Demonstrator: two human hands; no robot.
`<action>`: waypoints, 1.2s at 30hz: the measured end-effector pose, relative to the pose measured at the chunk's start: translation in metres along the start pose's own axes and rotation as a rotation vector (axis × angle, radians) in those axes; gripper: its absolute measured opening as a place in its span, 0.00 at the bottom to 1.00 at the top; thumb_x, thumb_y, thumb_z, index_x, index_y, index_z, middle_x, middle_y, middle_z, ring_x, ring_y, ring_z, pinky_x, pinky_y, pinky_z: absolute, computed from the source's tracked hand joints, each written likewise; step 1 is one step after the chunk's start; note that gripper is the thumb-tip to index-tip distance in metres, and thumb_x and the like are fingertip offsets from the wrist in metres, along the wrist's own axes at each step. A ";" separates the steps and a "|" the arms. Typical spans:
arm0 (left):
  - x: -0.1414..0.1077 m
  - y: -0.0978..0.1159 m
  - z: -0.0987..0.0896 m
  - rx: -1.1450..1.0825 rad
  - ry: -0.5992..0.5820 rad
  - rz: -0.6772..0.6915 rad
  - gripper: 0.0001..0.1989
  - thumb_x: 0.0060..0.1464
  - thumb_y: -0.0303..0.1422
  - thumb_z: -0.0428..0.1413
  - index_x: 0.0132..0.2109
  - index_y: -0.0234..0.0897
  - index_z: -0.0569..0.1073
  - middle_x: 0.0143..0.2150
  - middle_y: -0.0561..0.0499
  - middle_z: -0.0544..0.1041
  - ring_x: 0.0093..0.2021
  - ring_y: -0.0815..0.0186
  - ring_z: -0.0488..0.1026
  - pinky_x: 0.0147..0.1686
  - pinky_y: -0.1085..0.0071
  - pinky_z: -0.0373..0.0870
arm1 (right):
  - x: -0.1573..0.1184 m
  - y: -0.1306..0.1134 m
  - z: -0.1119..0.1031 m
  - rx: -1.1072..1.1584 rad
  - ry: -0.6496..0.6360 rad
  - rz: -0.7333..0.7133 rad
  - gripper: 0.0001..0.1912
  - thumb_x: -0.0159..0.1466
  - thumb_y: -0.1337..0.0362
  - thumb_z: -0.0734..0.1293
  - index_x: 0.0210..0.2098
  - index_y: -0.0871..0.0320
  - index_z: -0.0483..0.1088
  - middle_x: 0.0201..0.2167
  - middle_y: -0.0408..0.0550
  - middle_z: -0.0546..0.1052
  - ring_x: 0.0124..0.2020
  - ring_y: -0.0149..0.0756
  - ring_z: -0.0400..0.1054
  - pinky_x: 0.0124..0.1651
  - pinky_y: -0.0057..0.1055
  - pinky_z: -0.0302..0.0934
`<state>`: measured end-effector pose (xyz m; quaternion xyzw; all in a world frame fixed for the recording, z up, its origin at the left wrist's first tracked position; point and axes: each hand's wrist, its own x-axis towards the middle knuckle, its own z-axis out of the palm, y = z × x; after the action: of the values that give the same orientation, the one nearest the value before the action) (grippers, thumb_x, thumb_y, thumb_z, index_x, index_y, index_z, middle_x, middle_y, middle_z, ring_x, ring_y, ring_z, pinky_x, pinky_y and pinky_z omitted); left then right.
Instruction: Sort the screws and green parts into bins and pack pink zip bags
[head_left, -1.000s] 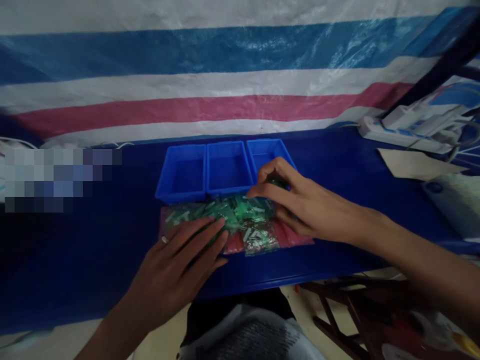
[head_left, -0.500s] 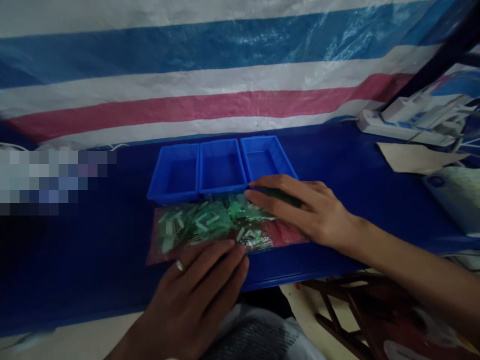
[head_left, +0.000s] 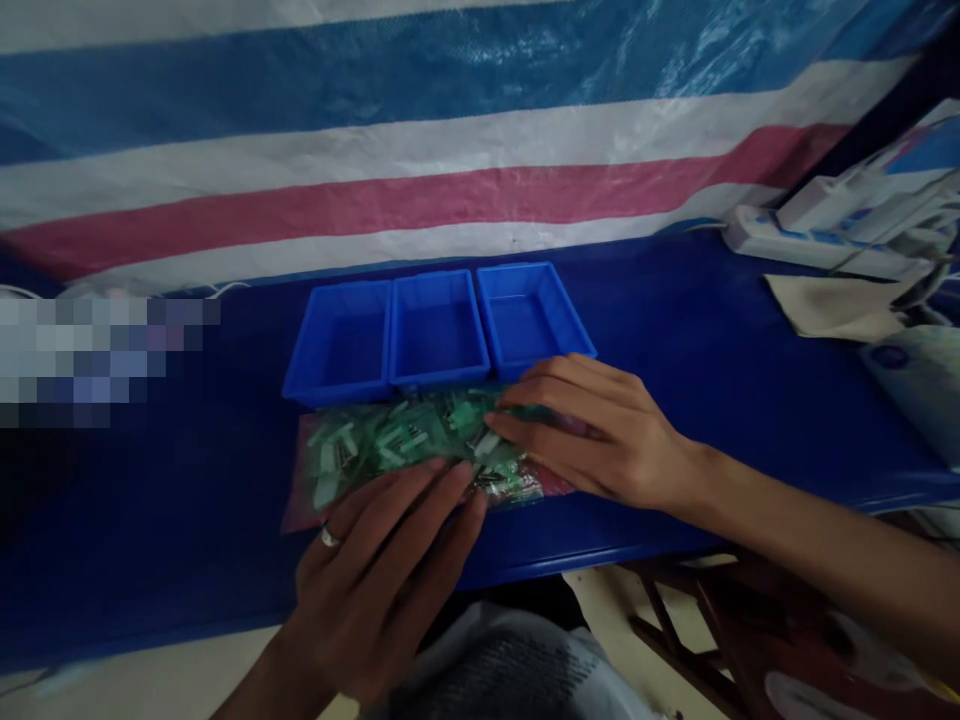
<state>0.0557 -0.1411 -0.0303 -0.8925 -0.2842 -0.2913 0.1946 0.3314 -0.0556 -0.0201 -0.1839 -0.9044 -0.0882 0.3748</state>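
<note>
Several clear plastic bags [head_left: 405, 437] of small white, green and metallic parts lie in a row on the blue table, greenish where they overlap. Under them a pink sheet or bag [head_left: 295, 505] shows at the left end and a little at the right. My left hand [head_left: 386, 560], with a ring on one finger, rests its outstretched fingers on the near edge of the bags. From the right, my right hand [head_left: 600, 425] reaches over the bags' right part, fingers spread and tips touching the plastic. Its thumb is hidden.
Behind the bags stand a left blue bin [head_left: 336, 392], a middle blue bin [head_left: 442, 378] and a right blue bin [head_left: 576, 325]. A power strip [head_left: 817, 245] with cables and a beige sheet [head_left: 832, 305] lie at the right. A wooden stool [head_left: 694, 640] stands below the table edge.
My right hand has drawn a little nearer and its fingers have closed up somewhat over the bags. My left hand has shifted slightly left. The view has moved slightly.
</note>
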 end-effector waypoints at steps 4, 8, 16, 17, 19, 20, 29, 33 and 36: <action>0.005 -0.001 0.003 0.023 0.007 -0.094 0.19 0.66 0.21 0.64 0.62 0.31 0.79 0.61 0.40 0.85 0.62 0.52 0.82 0.62 0.57 0.83 | 0.001 -0.005 -0.005 -0.024 0.124 0.072 0.15 0.76 0.73 0.66 0.59 0.58 0.76 0.44 0.53 0.85 0.42 0.39 0.78 0.39 0.36 0.76; 0.001 0.000 0.009 0.059 0.053 -0.229 0.34 0.62 0.28 0.72 0.71 0.29 0.71 0.63 0.35 0.82 0.63 0.50 0.81 0.62 0.57 0.83 | 0.019 -0.002 0.002 -0.138 0.133 0.023 0.14 0.75 0.73 0.68 0.56 0.57 0.79 0.45 0.51 0.86 0.45 0.38 0.79 0.42 0.34 0.76; 0.005 0.001 0.016 0.063 -0.023 -0.252 0.35 0.69 0.42 0.65 0.74 0.27 0.67 0.68 0.28 0.75 0.69 0.44 0.75 0.68 0.52 0.74 | 0.026 0.001 0.016 0.023 -0.012 -0.019 0.19 0.75 0.64 0.63 0.55 0.67 0.81 0.46 0.57 0.87 0.46 0.47 0.79 0.41 0.44 0.71; 0.007 0.002 0.017 0.062 -0.033 -0.257 0.33 0.69 0.39 0.66 0.72 0.26 0.69 0.68 0.28 0.75 0.69 0.43 0.75 0.69 0.51 0.73 | 0.028 0.004 0.011 0.047 0.008 0.029 0.18 0.75 0.64 0.63 0.54 0.66 0.81 0.46 0.57 0.87 0.45 0.47 0.79 0.41 0.44 0.72; 0.009 0.005 0.019 0.040 -0.043 -0.284 0.29 0.68 0.35 0.67 0.70 0.26 0.71 0.69 0.28 0.74 0.70 0.43 0.74 0.70 0.51 0.72 | 0.035 0.015 -0.001 0.071 -0.014 0.179 0.17 0.76 0.67 0.62 0.53 0.63 0.82 0.44 0.55 0.87 0.44 0.44 0.80 0.44 0.42 0.74; 0.009 0.006 0.018 0.012 -0.048 -0.299 0.28 0.69 0.35 0.66 0.70 0.27 0.71 0.70 0.28 0.73 0.71 0.43 0.73 0.70 0.51 0.72 | 0.039 0.022 -0.005 0.077 -0.076 0.262 0.18 0.77 0.68 0.61 0.52 0.62 0.83 0.45 0.56 0.87 0.45 0.44 0.81 0.47 0.42 0.75; 0.027 -0.082 -0.027 -0.086 -0.136 -0.390 0.14 0.76 0.40 0.58 0.64 0.48 0.78 0.66 0.54 0.81 0.62 0.61 0.82 0.67 0.63 0.79 | 0.045 0.065 -0.003 0.244 -0.435 0.366 0.17 0.78 0.58 0.69 0.60 0.58 0.83 0.59 0.59 0.85 0.72 0.56 0.73 0.66 0.53 0.76; 0.045 -0.148 -0.005 -0.202 -0.342 -0.196 0.34 0.72 0.62 0.52 0.67 0.40 0.77 0.69 0.45 0.79 0.59 0.48 0.85 0.57 0.47 0.85 | 0.038 0.055 0.003 0.235 -0.410 0.414 0.17 0.77 0.60 0.71 0.62 0.57 0.82 0.65 0.61 0.81 0.68 0.56 0.76 0.66 0.53 0.77; 0.051 -0.165 0.011 -0.287 -0.452 -0.227 0.40 0.73 0.64 0.45 0.68 0.34 0.75 0.72 0.42 0.74 0.58 0.50 0.85 0.57 0.49 0.83 | 0.038 0.048 0.007 0.243 -0.380 0.437 0.17 0.77 0.62 0.70 0.62 0.59 0.81 0.68 0.64 0.77 0.70 0.55 0.74 0.66 0.50 0.77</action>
<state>-0.0081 0.0100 0.0232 -0.9157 -0.3741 -0.1421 -0.0358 0.3211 0.0003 0.0030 -0.3411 -0.9012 0.1392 0.2283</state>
